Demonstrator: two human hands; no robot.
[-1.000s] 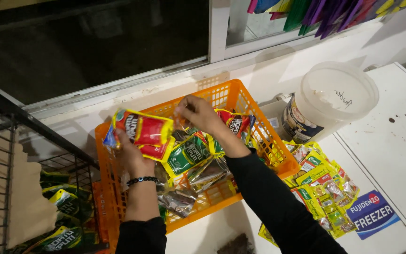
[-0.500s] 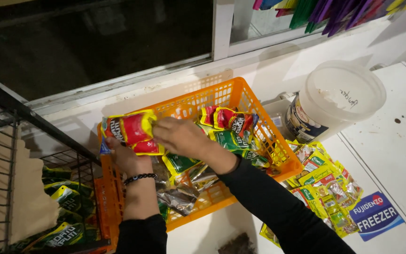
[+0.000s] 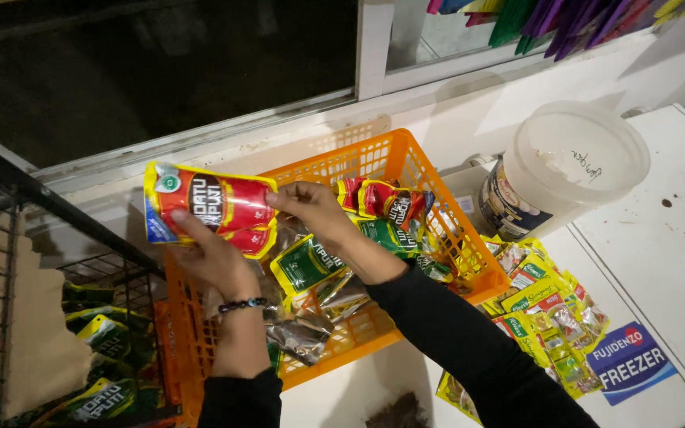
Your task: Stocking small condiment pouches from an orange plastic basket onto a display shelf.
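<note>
A white freezer top (image 3: pixel 660 238) sits below a dark window, with a wire rack (image 3: pixel 9 317) to the left. One orange basket (image 3: pixel 406 166) holds many sachets; one lidded tub (image 3: pixel 572 162) stands beside it. Both hands hold two red sachets (image 3: pixel 212 208) above the basket: left hand (image 3: pixel 216 257) fingers closed underneath, right hand (image 3: pixel 315 210) pinching their edge.
</note>
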